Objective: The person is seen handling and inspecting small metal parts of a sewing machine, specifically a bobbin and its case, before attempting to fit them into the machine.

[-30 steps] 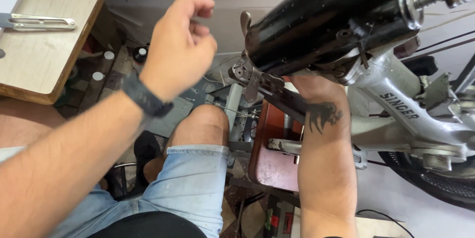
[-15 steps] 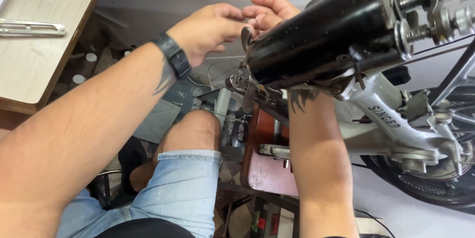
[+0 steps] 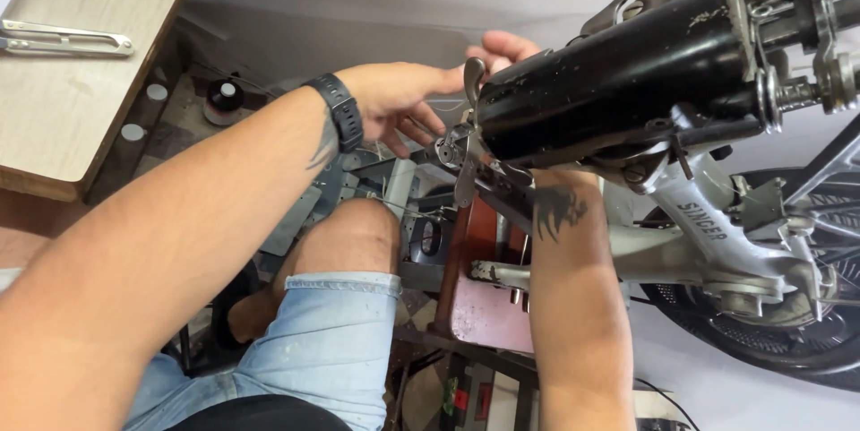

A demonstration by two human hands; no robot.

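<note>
Seen from the head camera, a person seated at a black sewing machine (image 3: pixel 627 90) works both hands at the needle end of its arm. The left hand (image 3: pixel 399 104), a dark wristband (image 3: pixel 339 113) on its wrist, reaches in from the left with fingers (image 3: pixel 421 122) loosely spread and curled toward the small metal parts at the machine's head (image 3: pixel 457 153); whether they pinch anything cannot be told. The right hand (image 3: pixel 502 46) comes up behind the machine's arm, which covers most of it, so only the knuckles and a fingertip show above the black casing and its grip is not visible. The tattooed right forearm (image 3: pixel 573 306) rises from the bottom edge, passing under the machine. A grey cast frame (image 3: pixel 717 234) and a dark wheel (image 3: pixel 788 332), cut off at the right edge, crowd that side. A bare knee (image 3: pixel 349 238) in denim shorts (image 3: pixel 313 350) sits directly below the hands, with a pinkish panel (image 3: pixel 488 314) just beside it. At upper left, well apart, a wooden desk (image 3: pixel 81 108) carries a metal clip-like tool (image 3: pixel 63 37). The floor clutter beneath is too dim to identify. Open room lies only along the pale wall (image 3: pixel 358 1) above the hands.
</note>
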